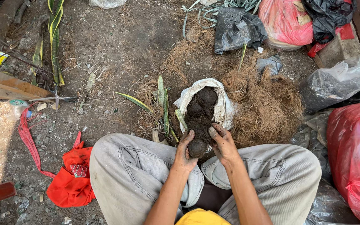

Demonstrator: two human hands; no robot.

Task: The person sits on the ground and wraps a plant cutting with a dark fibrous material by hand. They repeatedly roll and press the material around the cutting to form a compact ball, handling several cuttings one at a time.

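Observation:
I sit cross-legged in grey trousers on bare ground. Both hands cup a dark round ball of soil (pixel 197 148) just above my knees. My left hand (pixel 183 153) presses its left side and my right hand (pixel 221 142) its right side; both are smeared with dirt. Directly beyond the ball lies an open white woven sack (pixel 223 109) filled with dark soil, with a few rounded clumps on top. A heap of brown coconut fibre (pixel 267 106) spreads to the right of the sack.
Striped green leaves (pixel 163 106) lie left of the sack. A red cloth bag (pixel 69 183) rests by my left knee. Red plastic bags (pixel 353 166), black bags (pixel 236 27) and clear bags of soil (pixel 338 83) crowd the right. Wooden planks (pixel 5 85) lie far left.

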